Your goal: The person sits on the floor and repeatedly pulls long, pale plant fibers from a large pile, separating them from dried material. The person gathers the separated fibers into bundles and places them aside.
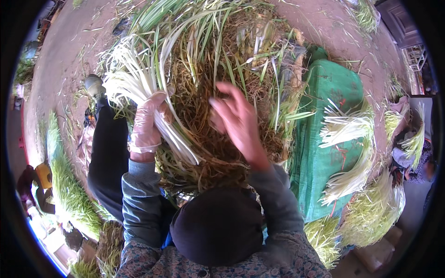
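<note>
My left hand [150, 120], in a thin translucent glove, is closed around a bunch of long white-stemmed leafy vegetables [134, 74], perhaps garlic chives. The stems slant from upper left to lower right through the grip. My right hand [233, 111], bare and slightly blurred, is raised to the right of the bunch with its fingers apart and holds nothing that I can see. Below both hands lies a heap of brown, dry leaf waste [208, 146], with green leaves [160, 17] along its far side.
A green woven sack [313, 135] lies to the right, with white-stemmed bundles [347, 127] on it. More yellow-green bundles [368, 212] lie at the lower right. A long green pile [66, 184] stretches along the left. Another person [413, 156] is at the far right.
</note>
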`<action>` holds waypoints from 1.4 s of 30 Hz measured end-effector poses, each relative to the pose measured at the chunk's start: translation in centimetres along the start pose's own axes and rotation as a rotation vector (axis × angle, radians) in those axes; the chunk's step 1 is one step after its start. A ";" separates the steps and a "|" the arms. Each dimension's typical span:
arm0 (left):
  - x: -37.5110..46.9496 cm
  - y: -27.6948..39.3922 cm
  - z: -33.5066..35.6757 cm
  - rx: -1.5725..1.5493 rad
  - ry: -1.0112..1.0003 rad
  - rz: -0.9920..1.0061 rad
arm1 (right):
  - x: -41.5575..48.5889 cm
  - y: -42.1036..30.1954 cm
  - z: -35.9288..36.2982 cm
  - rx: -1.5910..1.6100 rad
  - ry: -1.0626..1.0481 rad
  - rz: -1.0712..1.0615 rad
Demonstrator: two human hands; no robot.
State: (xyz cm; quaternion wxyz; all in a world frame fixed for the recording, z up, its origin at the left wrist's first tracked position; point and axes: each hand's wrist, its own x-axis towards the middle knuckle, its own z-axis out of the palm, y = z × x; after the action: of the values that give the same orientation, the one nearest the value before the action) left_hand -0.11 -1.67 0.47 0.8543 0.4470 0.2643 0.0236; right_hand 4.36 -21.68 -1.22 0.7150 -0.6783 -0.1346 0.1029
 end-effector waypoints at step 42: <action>-3.3 -2.9 -0.2 0.172 -0.083 -0.024 | 5.4 5.2 -1.7 0.233 0.182 0.016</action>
State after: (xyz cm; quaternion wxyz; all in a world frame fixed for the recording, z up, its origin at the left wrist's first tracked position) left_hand -3.57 -4.18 -0.47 0.8232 0.5162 0.2348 -0.0280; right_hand 10.20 -21.18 -6.19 0.7972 -0.5984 -0.0512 0.0615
